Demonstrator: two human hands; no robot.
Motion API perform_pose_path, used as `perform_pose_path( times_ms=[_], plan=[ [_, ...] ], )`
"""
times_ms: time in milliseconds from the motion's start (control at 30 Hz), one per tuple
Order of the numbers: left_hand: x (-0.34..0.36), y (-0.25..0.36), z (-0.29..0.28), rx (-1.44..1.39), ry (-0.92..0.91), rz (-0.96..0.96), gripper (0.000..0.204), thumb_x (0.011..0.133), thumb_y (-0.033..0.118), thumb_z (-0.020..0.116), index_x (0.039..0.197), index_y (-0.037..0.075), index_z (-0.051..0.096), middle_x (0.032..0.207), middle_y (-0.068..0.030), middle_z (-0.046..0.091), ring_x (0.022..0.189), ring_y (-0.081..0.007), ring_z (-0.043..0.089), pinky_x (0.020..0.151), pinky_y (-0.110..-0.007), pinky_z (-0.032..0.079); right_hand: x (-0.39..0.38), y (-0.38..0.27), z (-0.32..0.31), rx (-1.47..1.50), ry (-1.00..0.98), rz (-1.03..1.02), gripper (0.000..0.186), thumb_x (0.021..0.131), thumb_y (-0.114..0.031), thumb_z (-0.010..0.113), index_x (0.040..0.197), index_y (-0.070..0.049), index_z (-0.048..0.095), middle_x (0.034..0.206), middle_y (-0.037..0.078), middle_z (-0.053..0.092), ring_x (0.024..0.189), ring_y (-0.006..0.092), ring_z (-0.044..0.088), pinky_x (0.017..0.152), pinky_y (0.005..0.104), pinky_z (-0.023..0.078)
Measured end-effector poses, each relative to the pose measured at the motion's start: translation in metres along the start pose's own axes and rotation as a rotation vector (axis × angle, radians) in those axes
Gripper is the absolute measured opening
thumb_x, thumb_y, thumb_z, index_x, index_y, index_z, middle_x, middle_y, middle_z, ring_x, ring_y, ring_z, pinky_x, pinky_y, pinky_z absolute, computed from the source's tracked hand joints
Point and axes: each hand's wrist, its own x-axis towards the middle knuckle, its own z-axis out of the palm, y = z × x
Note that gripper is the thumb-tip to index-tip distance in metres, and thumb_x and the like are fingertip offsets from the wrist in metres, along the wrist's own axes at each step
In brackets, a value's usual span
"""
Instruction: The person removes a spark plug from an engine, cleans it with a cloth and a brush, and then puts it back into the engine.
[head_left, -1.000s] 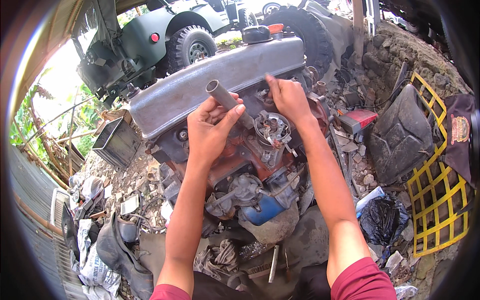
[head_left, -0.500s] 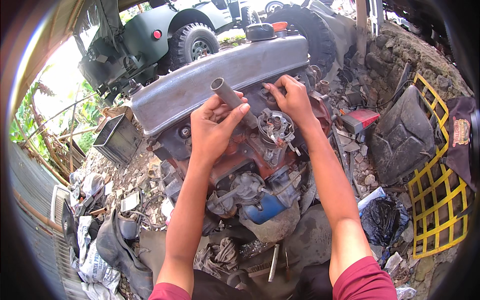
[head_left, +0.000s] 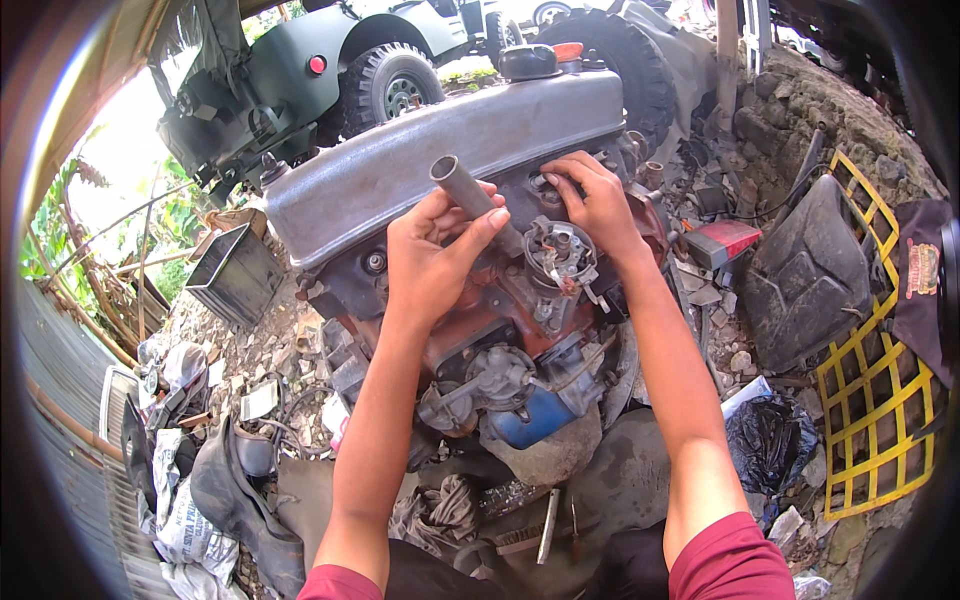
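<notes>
My left hand (head_left: 435, 255) is closed around a grey metal tube (head_left: 450, 178), tilted with its lower end beside an open distributor-like housing (head_left: 560, 255) on an engine. My right hand (head_left: 595, 200) pinches what looks like a spark plug (head_left: 543, 183) in the engine's side, just below the long silver valve cover (head_left: 410, 160); the fingers partly hide it. A second plug (head_left: 376, 261) shows left of my left hand. Lower on the engine are a metal pump-like part (head_left: 475, 380) and a blue cylinder (head_left: 530, 425).
A green jeep (head_left: 250, 90) stands behind the engine. Around it lie rubble, a black bin (head_left: 233, 275), a red lamp (head_left: 720, 240), a black mat (head_left: 805, 270), a yellow grille (head_left: 870, 420), a plastic bag (head_left: 768, 450), rags (head_left: 440, 510) and tools (head_left: 550, 525).
My right fingertips have come down onto the plug and curled around it. My left hand and the tube appear slightly further right in the picture, along with the engine.
</notes>
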Motion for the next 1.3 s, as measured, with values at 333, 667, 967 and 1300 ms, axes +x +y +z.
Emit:
perform_pose_path(
  times_ms=[333,667,967,1300],
  plan=[
    [0.000,0.000,0.001,0.005,-0.002,0.006,0.028,0.090,-0.002,0.071,0.116,-0.007,0.063,0.108,-0.0145,0.070,0.103,-0.0207,0.069,0.094,-0.034,0.055,-0.003,-0.006,0.008,-0.030,0.076,0.049,0.011,0.089,-0.005,0.071,0.093,0.004,0.066,0.089,0.015,0.066,0.078,0.0284,0.065,0.071,0.0364,0.051],
    [-0.001,0.002,0.003,0.006,-0.004,0.006,0.028,0.090,-0.002,0.072,0.116,-0.007,0.064,0.108,-0.0143,0.071,0.104,-0.0205,0.069,0.093,-0.034,0.055,0.002,-0.005,0.006,-0.108,0.024,0.157,0.029,0.084,-0.022,0.080,0.089,0.004,0.069,0.081,0.017,0.067,0.068,0.0298,0.066,0.063,0.0379,0.050],
    [-0.002,0.002,0.001,0.031,-0.005,0.012,0.027,0.090,-0.002,0.071,0.116,-0.007,0.064,0.109,-0.0142,0.070,0.104,-0.0202,0.068,0.093,-0.034,0.055,0.011,-0.006,0.006,-0.214,-0.061,0.111,0.024,0.081,-0.016,0.079,0.089,0.006,0.069,0.086,0.020,0.069,0.079,0.0364,0.068,0.072,0.0417,0.052],
    [-0.002,0.000,-0.001,0.019,-0.013,0.022,0.029,0.090,-0.001,0.072,0.117,-0.007,0.063,0.109,-0.0148,0.070,0.104,-0.0211,0.068,0.094,-0.035,0.055,0.026,-0.027,-0.008,-0.257,-0.275,0.333,0.022,0.082,-0.013,0.075,0.092,0.006,0.069,0.094,0.023,0.070,0.090,0.0400,0.068,0.079,0.0450,0.051]
  ],
)
